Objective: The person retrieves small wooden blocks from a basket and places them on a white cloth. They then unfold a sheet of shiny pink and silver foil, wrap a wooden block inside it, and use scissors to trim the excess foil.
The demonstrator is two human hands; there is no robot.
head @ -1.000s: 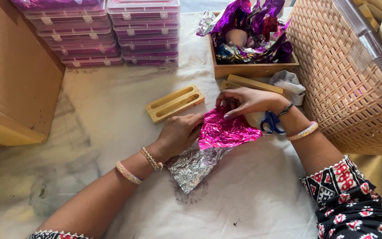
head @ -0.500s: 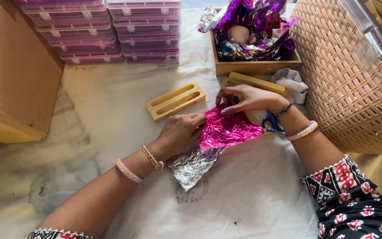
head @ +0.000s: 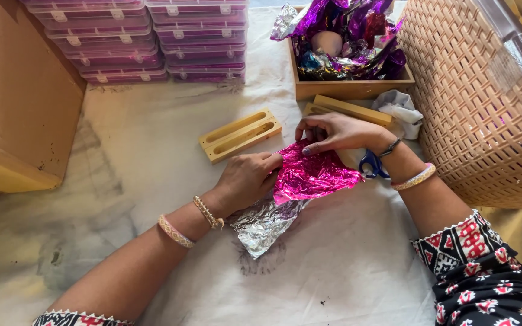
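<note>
Here, the left hand (head: 246, 181) and right hand (head: 333, 133) are both pressing down flat on the pink foil (head: 312, 175), which is lying crumpled on the white cloth (head: 345, 265) over a silver foil sheet (head: 264, 223).

Premises appear to be a small hand-wrapping or packing workstation. Evidence: cloth-covered work surface (head: 345, 265), stacked lidded plastic boxes (head: 134, 39), wooden tray of crumpled coloured foil wrappers (head: 348, 48), slotted wooden mould (head: 240, 134), cardboard carton (head: 13, 108), woven basket (head: 484, 108).

A crumpled sheet of shiny pink foil (head: 312, 175) lies flat on the cloth, overlapping a wrinkled silver foil piece (head: 265, 223).
</note>
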